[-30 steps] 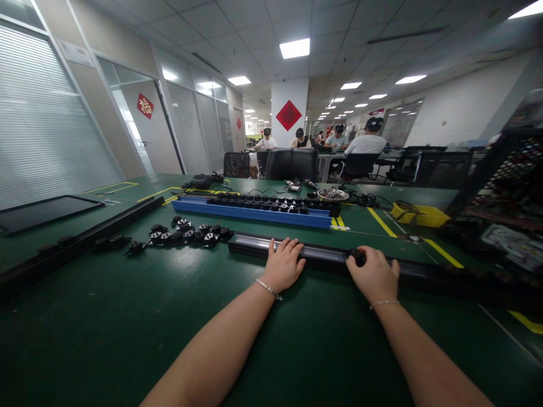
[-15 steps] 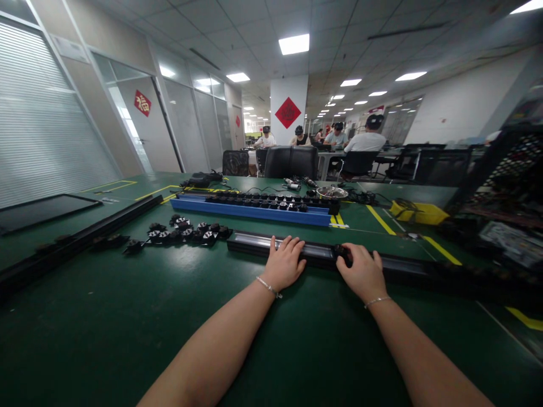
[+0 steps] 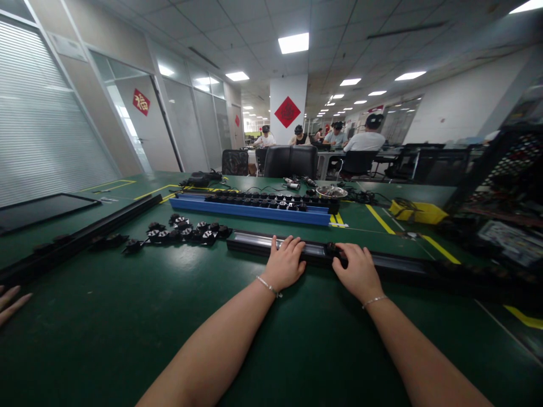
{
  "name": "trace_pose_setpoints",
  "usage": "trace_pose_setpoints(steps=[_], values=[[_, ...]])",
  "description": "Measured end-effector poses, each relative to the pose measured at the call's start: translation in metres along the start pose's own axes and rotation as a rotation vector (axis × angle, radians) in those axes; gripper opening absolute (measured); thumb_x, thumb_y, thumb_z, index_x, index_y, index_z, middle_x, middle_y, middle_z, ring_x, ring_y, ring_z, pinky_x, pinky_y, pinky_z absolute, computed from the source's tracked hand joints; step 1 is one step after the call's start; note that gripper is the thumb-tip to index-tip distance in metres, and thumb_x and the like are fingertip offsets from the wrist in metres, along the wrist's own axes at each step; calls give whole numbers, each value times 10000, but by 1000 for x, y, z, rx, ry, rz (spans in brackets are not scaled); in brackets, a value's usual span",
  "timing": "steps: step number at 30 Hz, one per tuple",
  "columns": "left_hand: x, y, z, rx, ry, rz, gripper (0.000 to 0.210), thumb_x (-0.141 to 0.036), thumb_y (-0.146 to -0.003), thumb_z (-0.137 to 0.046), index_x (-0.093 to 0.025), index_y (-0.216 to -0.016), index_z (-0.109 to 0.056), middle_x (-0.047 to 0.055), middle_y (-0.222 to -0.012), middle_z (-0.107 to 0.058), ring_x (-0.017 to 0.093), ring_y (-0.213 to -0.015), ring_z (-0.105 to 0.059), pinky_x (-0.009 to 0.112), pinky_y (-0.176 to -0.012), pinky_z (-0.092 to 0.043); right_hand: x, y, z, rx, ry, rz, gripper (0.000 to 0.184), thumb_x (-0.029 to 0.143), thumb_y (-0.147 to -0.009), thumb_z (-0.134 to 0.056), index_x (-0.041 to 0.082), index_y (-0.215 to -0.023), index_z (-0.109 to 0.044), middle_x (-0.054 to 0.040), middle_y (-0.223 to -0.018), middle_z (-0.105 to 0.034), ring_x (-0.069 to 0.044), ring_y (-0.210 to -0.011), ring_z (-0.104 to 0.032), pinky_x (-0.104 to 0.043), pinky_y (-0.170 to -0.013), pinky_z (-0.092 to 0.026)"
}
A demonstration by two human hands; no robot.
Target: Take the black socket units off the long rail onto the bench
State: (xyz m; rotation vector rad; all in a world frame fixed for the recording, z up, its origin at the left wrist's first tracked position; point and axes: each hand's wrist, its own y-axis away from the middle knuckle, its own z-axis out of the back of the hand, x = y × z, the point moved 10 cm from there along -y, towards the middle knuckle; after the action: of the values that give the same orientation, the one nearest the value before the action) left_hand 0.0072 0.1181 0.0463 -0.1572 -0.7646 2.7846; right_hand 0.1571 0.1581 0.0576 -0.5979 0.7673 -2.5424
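Observation:
My left hand (image 3: 285, 264) lies across a long black rail (image 3: 248, 244) with a shiny clear strip along its top. Its fingers reach over the rail and the thumb bends at the near side, gripping it. To the right, my right hand (image 3: 357, 271) has its thumb and fingers closed round a small black knob-like part (image 3: 331, 247) on the rail. Much of that part is hidden behind the fingers. Beyond my hands stands a blue rail (image 3: 250, 210) with several black pieces in rows. Left of the black rail lies a loose cluster of black-and-white pieces (image 3: 186, 230).
At the left edge another person's fingers (image 3: 14, 302) show near a second long black rail (image 3: 97, 229). Farther back are a metal dish (image 3: 331, 192), cables and a yellow bin (image 3: 418, 212). Dark shelving (image 3: 504, 181) borders the right side. People sit at far desks.
My right hand has slid slightly left along the rail with the small black part. My left hand stays put. Another person's fingers have come in at the left edge.

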Motion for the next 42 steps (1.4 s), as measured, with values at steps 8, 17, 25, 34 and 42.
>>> trace_pose_setpoints(steps=[8, 17, 25, 34, 42], values=[[-4, 0, -1, 14, -19, -26, 413, -350, -850, -465, -247, -1250, -447, 61, -1362, -472, 244, -1300, -339, 599, -1088, -148, 6, 1, -5, -18, -68, 59, 300, 253, -760, -457, 170, -1034, -548, -86, -991, -645, -215, -912, -593, -508, -1039, -278], [-20, -1, -3, 78, -28, -112, 512, -234, -810, -491, -304, -1310, -413, 54, -1395, -424, 265, -1315, -301, 598, -1079, -149, 11, 2, -11, 63, -72, 46, 340, 223, -756, -446, 153, -1078, -530, -93, -1021, -661, -210, -949, -607, -487, -1049, -268], [-35, -2, -1, 44, -79, -156, 472, -235, -835, -475, -343, -1293, -436, 57, -1415, -389, 286, -1318, -291, 617, -1073, -112, 14, 3, -14, 99, -82, 73, 402, 172, -748, -428, 157, -1141, -512, -92, -1066, -661, -203, -999, -595, -482, -1048, -267], [-43, -4, -8, 38, -107, -143, 475, -231, -869, -431, -358, -1325, -394, 79, -1382, -423, 295, -1284, -341, 582, -1054, -194, 14, 2, -16, 98, -84, 89, 423, 123, -737, -402, 151, -1142, -522, -90, -1068, -667, -206, -1026, -585, -454, -1015, -332], [-42, -7, -11, 39, -109, -107, 511, -236, -882, -415, -389, -1362, -326, 111, -1358, -435, 277, -1166, -456, 464, -950, -347, 16, 3, -16, 115, -71, 137, 482, 54, -732, -335, 185, -1148, -539, -62, -1115, -653, -180, -1049, -571, -408, -995, -354]])
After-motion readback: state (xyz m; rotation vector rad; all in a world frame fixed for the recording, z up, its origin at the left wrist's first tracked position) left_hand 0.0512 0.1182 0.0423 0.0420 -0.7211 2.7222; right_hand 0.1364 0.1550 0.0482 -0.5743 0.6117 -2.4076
